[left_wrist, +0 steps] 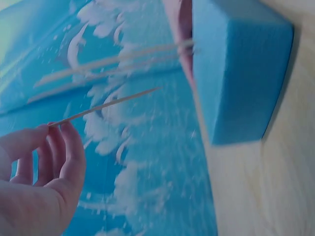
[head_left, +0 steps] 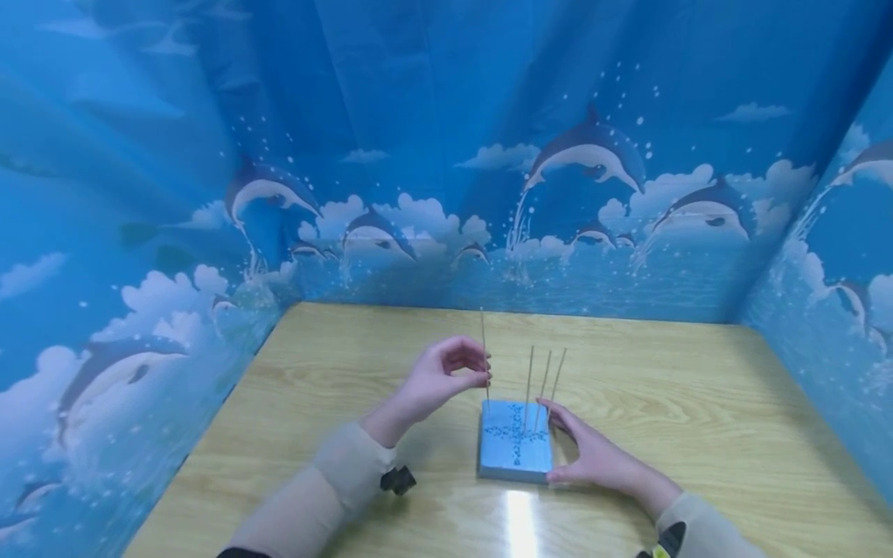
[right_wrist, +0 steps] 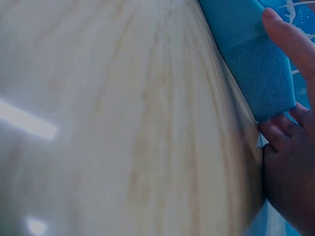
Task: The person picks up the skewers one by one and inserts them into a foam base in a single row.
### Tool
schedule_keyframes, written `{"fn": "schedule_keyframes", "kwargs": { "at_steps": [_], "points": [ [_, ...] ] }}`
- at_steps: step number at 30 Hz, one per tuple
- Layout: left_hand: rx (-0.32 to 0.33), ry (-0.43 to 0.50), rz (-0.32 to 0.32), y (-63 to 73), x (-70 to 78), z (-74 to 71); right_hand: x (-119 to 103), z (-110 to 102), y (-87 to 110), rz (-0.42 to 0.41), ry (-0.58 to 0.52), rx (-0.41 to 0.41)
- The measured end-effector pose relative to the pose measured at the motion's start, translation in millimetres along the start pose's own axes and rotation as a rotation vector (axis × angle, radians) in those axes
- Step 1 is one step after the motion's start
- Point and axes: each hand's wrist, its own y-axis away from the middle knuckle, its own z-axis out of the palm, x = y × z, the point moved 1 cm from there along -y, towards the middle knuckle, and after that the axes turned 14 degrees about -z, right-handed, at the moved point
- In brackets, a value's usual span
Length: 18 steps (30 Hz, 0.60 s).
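A light blue foam block (head_left: 497, 456) with a cross-shaped pattern of dark marks on top lies on the table. Three thin wooden skewers (head_left: 528, 387) stand in it toward its right side, some leaning. Between thumb and fingertips, my left hand (head_left: 443, 376) pinches another skewer (left_wrist: 108, 104) above the block's back left corner. Its pointed lower tip is apart from the foam in the left wrist view. My right hand (head_left: 593, 457) holds the block's right side, thumb at the front corner and fingers behind. The right wrist view shows that thumb and fingertips against the foam (right_wrist: 261, 64).
The wood-grain table (head_left: 349, 341) carries a bright light reflection in front of the block. Blue curtains (head_left: 446, 155) printed with dolphins and clouds enclose the table at the back and both sides.
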Motion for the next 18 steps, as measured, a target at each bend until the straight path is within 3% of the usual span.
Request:
{"fn": "schedule_keyframes", "kwargs": {
  "at_steps": [8,14,18],
  "points": [
    [0.056,-0.080,-0.004,-6.9,-9.3,30.9,1.6,0.9,0.1,-0.016,0.003,0.010],
    [0.091,-0.099,-0.018,-7.4,-16.9,40.1,1.5,1.0,0.7,-0.012,0.001,0.001],
    [0.101,-0.078,0.023,-8.3,-18.4,42.6,1.7,0.5,1.6,-0.011,-0.003,0.007]
  ]
}}
